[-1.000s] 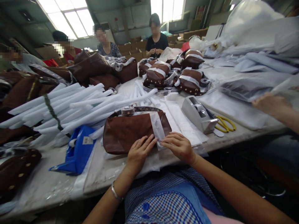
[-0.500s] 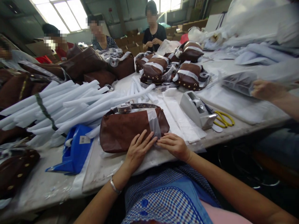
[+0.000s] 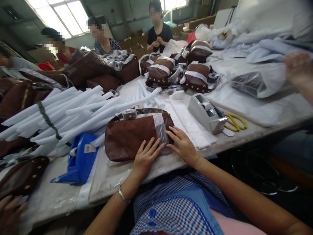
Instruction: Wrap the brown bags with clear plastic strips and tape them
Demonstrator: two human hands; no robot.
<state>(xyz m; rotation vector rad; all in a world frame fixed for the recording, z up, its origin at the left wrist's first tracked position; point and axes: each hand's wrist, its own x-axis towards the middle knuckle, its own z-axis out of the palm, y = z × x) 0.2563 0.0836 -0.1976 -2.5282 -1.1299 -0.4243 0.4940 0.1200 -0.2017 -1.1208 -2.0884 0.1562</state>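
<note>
A brown handbag [image 3: 129, 138] lies on its side in front of me, its wrapped strap along the far edge. Around its right part runs a whitish translucent strip [image 3: 159, 125]. My left hand [image 3: 147, 155] rests flat on the bag's near side, fingertips at the strip's lower end. At the bag's right end is my right hand [image 3: 182, 145], fingers spread and touching the bag beside the strip. Neither hand grips anything.
A blue tape dispenser [image 3: 81, 160] and a bundle of white rolls [image 3: 61, 117] lie to the left. A grey tape dispenser [image 3: 207, 112] and yellow-handled scissors [image 3: 234, 122] stand right. Wrapped bags [image 3: 198, 75] are piled behind. A co-worker's hand [image 3: 298, 67] handles a plastic-bagged item.
My right hand has moved up the bag's right end and its fingers have spread. My left hand stays on the bag. A co-worker's hand has appeared at lower left.
</note>
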